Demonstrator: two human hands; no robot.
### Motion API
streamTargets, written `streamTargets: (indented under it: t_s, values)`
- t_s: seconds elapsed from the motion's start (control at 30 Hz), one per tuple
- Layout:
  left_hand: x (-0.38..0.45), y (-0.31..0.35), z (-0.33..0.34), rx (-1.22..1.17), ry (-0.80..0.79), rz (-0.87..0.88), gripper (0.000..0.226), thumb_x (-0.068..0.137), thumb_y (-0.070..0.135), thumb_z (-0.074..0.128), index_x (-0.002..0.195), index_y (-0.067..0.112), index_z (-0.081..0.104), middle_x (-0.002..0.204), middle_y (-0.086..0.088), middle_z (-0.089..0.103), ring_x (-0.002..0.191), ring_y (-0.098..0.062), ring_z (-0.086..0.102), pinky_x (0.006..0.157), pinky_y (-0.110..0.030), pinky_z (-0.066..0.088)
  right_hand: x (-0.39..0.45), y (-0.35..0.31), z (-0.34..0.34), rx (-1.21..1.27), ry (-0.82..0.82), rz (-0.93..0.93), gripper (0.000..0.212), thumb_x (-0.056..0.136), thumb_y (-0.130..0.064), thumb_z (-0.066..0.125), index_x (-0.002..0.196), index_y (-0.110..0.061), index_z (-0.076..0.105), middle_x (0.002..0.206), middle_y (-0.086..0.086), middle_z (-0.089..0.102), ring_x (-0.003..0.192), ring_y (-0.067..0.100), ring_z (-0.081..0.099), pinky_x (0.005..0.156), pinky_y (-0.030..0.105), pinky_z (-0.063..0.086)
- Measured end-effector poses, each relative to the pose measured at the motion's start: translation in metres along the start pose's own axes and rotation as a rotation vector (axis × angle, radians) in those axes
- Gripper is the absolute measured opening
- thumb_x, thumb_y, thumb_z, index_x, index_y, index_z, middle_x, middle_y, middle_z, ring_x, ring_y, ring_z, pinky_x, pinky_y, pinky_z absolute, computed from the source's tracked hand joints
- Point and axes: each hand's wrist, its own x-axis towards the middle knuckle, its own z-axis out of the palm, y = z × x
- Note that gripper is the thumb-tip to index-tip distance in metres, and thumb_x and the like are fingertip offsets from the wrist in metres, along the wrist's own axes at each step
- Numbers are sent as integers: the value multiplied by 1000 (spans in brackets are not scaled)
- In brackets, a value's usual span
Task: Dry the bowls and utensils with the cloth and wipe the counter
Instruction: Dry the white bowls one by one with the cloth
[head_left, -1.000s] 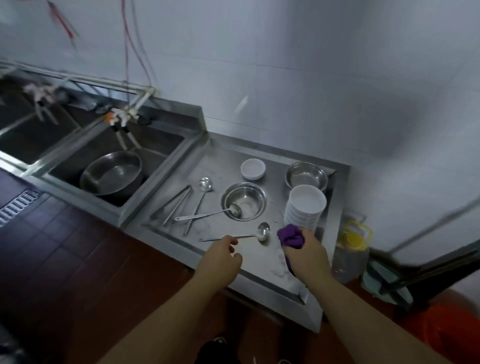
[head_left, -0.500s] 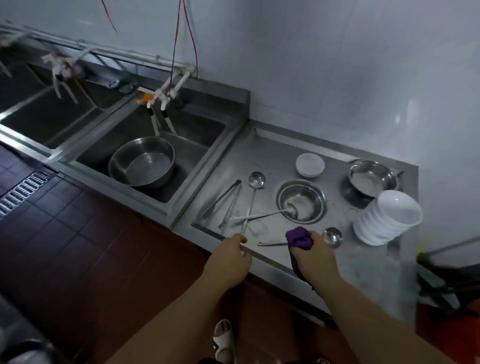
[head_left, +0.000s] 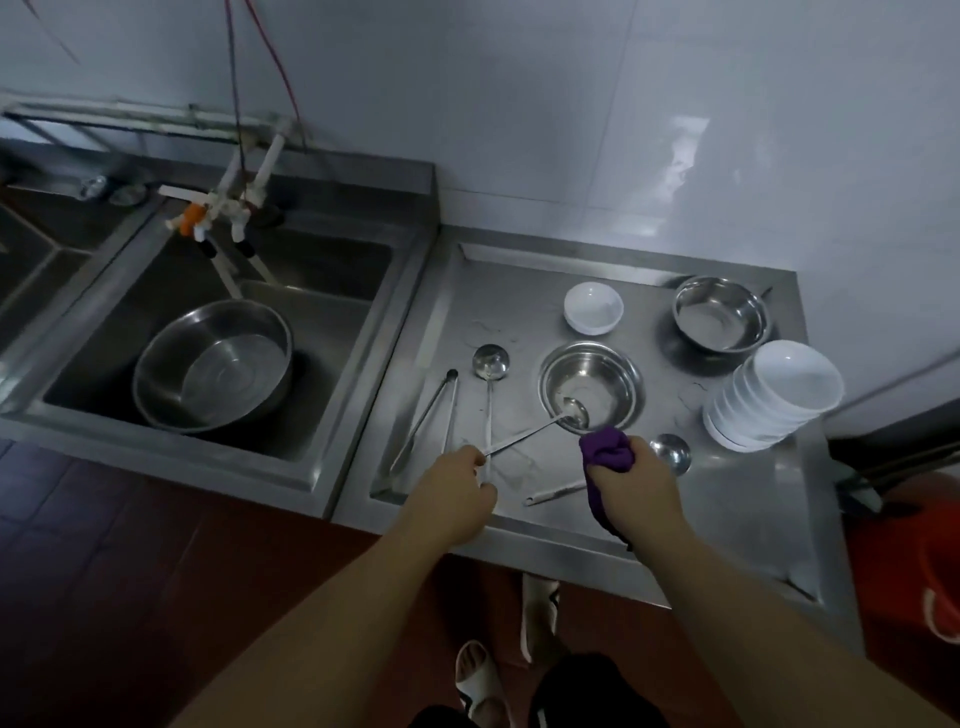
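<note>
Fingers of the left hand (head_left: 452, 491) pinched the ladle's handle (head_left: 524, 436), its scoop resting in the steel bowl (head_left: 589, 382) on the counter (head_left: 737, 499). The right hand (head_left: 636, 480) gripped the purple cloth (head_left: 605, 449) beside it. Drying that ladle seemed underway; next, lift it to the cloth.

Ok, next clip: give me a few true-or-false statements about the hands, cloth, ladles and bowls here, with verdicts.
1. The right hand grips a purple cloth. True.
2. The left hand rests empty on the counter. False: it pinches the handle end of a ladle.
3. That ladle's scoop lies in the middle steel bowl. True.
4. The stack of white bowls sits in the sink. False: it stands on the counter; the sink holds a large steel basin.
</note>
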Motion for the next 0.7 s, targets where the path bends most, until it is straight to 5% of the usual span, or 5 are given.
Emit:
streamTargets:
  t_s: [0.2,0.37,0.53,0.7]
  values:
    - [57,38,-5,37,-57,10,42,99,32,57,140,22,57,128,-1,61,101,-20,64,88,-38,58,50,1,-11,66,22,86,5,93,-23,66,95,-24,61,84,8,64,71,21,59,61,34,48]
    - [114,84,-6,-68,-104,-48,40,99,28,57,139,24,58,118,5,66,92,-14,65,74,-29,52,108,-4,-28,155,8,149,6,92,-15,63,91,-15,57,76,9,58,68,23,55,64,38,46]
    - [174,121,-3,-187,-93,-124,36,100,29,59,135,22,62,111,1,66,91,-18,64,85,-35,56,172,-10,-41,165,14,180,7,92,-22,61,94,-16,59,77,13,62,62,25,57,56,34,46]
    - [243,141,4,-291,-87,-230,39,100,29,60,138,19,63,130,-9,69,113,-26,68,101,-42,58,214,-2,-38,184,51,210,7,92,-27,60,95,-21,60,77,7,62,60,21,57,43,27,46]
